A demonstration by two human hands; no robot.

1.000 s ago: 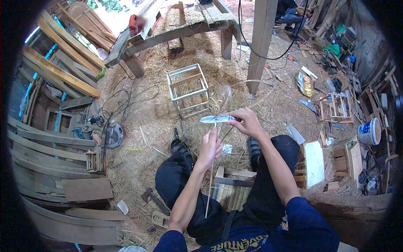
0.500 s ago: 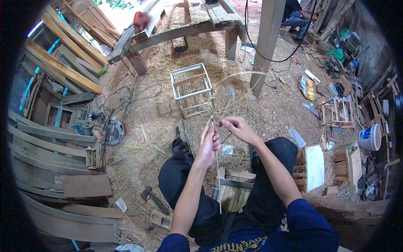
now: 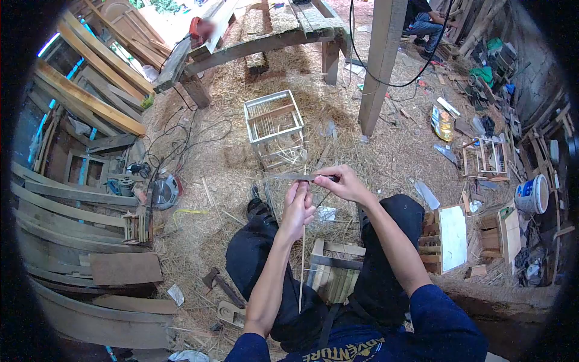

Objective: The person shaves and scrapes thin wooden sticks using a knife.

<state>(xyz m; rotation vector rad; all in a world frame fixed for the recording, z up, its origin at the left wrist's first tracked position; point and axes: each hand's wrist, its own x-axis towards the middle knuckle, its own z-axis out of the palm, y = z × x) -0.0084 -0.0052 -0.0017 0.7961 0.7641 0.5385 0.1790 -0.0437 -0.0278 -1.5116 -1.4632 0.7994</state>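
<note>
My left hand (image 3: 295,211) is closed around a thin, pale strip of wood or bamboo (image 3: 303,265), which hangs down toward my lap. In my right hand (image 3: 342,184) is a knife (image 3: 289,177), its blade pointing left across the strip just above my left fingers. Curled pale shavings (image 3: 294,155) show just beyond the blade. Farther out, a small wooden frame with thin bars (image 3: 274,139) stands on the shaving-covered floor. Between my legs sits a slatted wooden piece (image 3: 338,277).
A rough workbench (image 3: 259,51) stands ahead, beside a wooden post (image 3: 380,72). On the left are stacked planks (image 3: 90,211), a circular saw (image 3: 164,190) and a hatchet (image 3: 220,286). A white bucket (image 3: 532,194) and another barred frame (image 3: 485,158) lie right. Another person (image 3: 425,27) sits far back.
The knife blade now lies flat across the strip and shows clearly. Long loose shavings at the strip's top now look curled and bunched. The strip's lower end has swung slightly left.
</note>
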